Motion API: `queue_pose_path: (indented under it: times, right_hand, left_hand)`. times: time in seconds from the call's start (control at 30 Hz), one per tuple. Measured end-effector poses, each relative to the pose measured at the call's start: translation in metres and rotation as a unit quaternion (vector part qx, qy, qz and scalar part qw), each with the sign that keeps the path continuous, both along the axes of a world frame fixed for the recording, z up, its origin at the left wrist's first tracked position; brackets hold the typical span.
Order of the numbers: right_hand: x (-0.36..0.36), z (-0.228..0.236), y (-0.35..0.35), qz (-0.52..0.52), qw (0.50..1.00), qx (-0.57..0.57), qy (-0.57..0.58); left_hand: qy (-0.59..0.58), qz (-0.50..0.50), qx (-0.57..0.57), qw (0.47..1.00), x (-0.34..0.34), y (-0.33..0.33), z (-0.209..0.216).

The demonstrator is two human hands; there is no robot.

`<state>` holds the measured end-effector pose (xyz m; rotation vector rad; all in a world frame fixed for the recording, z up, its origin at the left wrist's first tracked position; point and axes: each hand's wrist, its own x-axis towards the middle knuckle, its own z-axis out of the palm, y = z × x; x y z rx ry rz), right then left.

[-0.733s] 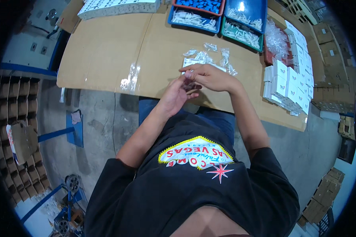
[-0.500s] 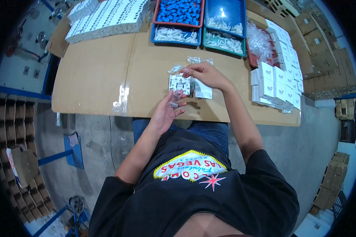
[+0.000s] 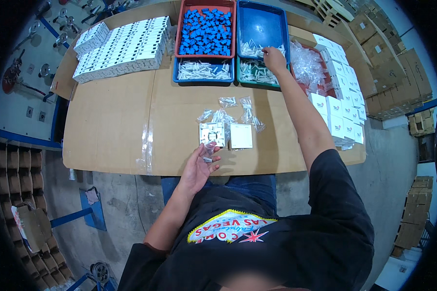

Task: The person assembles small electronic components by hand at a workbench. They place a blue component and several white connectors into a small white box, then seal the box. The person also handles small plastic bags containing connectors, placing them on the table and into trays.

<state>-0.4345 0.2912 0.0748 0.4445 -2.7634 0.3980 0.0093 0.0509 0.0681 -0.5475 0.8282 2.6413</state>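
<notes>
bag point(image 3: 209, 151) in half-curled left hand point(image 3: 195, 170); right hand point(image 3: 275, 59) at white pieces point(image 3: 250, 50), grip unclear

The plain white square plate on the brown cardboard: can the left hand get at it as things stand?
Probably yes: the white square plate lies uncovered near the left hand, nothing visible between, though the clear plastic bag it holds may hamper its grip.

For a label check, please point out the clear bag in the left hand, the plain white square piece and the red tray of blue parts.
Clear bag point(image 3: 209, 150), head view: middle of its plastic film.
White square piece point(image 3: 241, 136), head view: centre of its upper face.
Red tray point(image 3: 205, 56), head view: its near rim.
</notes>
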Motion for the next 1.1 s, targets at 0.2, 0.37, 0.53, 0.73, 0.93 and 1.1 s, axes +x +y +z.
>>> queue_pose_path:
  times: [0.2,0.37,0.53,0.73,0.93,1.1]
  right_hand:
    - [-0.023,-0.003,-0.005,0.009,0.998,0.022,-0.063]
    - [-0.037,-0.008,0.01,0.022,0.999,0.018,-0.045]
    - [-0.021,-0.009,0.007,-0.004,0.999,-0.05,0.002]
    - [-0.018,-0.011,0.024,0.011,0.989,-0.145,0.014]
    - [-0.021,-0.011,0.028,0.011,0.997,-0.07,-0.031]
    - [-0.022,0.011,0.006,0.002,0.995,0.018,-0.096]
  left_hand:
    - [-0.019,0.022,0.008,1.0,-0.001,-0.003,0.0]
    - [-0.013,0.024,0.019,0.999,-0.006,-0.004,-0.002]
    - [-0.006,0.03,0.025,0.999,-0.005,-0.003,-0.003]
    - [-0.008,0.023,0.004,1.0,-0.003,-0.003,0.001]
    - [-0.007,0.007,0.001,1.0,-0.004,0.003,0.005]
    - [-0.005,0.014,-0.013,1.0,0.0,0.0,0.007]
